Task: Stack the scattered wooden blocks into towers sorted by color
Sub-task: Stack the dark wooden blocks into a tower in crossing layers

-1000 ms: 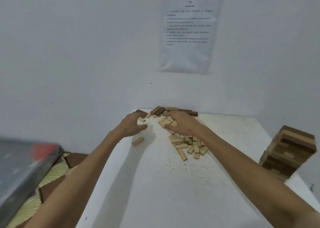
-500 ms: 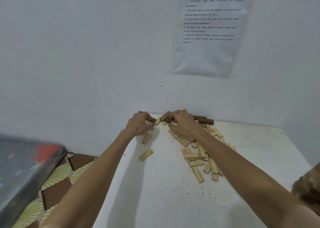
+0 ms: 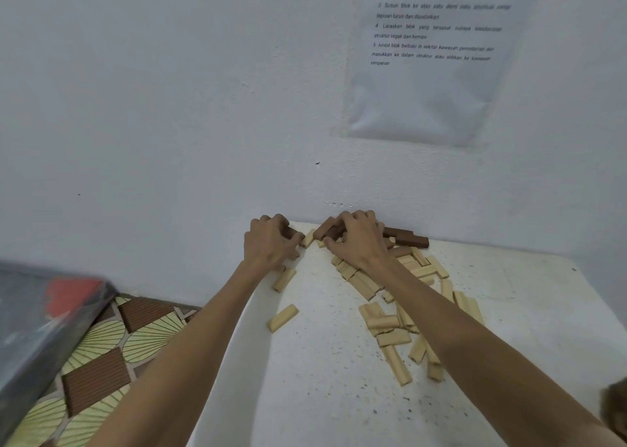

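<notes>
So, blocks first: small rectangular wooden pcs in two colours, pale tan and dark brown, lying flat and jumbled on the white speckled table (image 3: 322, 378). Dark brown blocks (image 3: 405, 237) sit in a short row at the far edge, right against the wall (image 3: 169, 107), w/ a couple more under my fingers. Pale blocks (image 3: 390, 324) spread in a loose heap from behind my right wrist down along my right forearm, some overlapping, none stacked. Two pale strays lie apart on the left: one (image 3: 284, 279) just below my left hand, another (image 3: 282, 317) nearer me, alone. My left hand (image 3: 269, 243) is curled w/ fingers bent around a dark block (image 3: 294, 233) at the table's far left corner; only its end shows, so looks like a hold but can't tell how firm. My right hand (image 3: 359, 239) is clawed down over dark blocks (image 3: 327, 231) at the back edge, fingertips pressed on top, thumb at the near side. Vs. half a sec ago: both hands sit approx. where they were at the back edge, left one now closed tighter over its dark pc; the view has tipped so the printed sheet (image 3: 431, 73) on the wall runs off the top, and the patterned floor (image 3: 101, 361) and grey bag (image 3: 40, 311) at left take up more of the frame.
</notes>
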`<state>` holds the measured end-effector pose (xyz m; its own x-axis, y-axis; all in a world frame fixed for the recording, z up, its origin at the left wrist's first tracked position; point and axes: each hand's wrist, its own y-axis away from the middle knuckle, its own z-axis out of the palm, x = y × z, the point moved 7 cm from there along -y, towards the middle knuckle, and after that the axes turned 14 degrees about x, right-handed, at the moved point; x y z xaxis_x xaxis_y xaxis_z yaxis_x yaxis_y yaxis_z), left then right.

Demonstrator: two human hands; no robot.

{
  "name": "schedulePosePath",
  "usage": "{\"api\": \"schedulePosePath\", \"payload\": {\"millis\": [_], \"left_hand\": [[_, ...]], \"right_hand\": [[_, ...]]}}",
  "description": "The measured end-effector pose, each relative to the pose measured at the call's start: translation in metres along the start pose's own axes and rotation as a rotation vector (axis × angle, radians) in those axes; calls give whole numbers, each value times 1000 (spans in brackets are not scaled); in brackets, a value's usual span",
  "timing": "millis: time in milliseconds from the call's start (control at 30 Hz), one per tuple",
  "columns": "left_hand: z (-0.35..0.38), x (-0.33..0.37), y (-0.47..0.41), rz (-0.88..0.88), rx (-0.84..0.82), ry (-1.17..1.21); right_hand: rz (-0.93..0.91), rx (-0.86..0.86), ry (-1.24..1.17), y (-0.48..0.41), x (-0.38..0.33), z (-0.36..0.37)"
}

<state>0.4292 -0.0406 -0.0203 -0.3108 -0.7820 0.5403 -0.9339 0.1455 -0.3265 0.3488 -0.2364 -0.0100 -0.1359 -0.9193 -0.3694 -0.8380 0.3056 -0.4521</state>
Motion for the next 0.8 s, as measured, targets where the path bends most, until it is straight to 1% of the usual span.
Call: {"api": "schedulePosePath", "payload": {"millis": [100,233,367,500,667,800], "left_hand": [[2,-2,0,21,35,41],[5,-5,1,61,45,100],[4,-6,2,75,40,151],[4,-8,4,100,23,180],[5,-10,6,141,19,197],[0,-11,5,146,-14,192]], "right_hand": [[52,45,-62,0,5,-1],[20,123,-217,-2,-6,-6],[-6,119,-330,-3,-18,-1],[21,117,-342,1,-20,9],[102,124,-348,2,-19,20],[123,85,-370,-1,-16,21]]}}
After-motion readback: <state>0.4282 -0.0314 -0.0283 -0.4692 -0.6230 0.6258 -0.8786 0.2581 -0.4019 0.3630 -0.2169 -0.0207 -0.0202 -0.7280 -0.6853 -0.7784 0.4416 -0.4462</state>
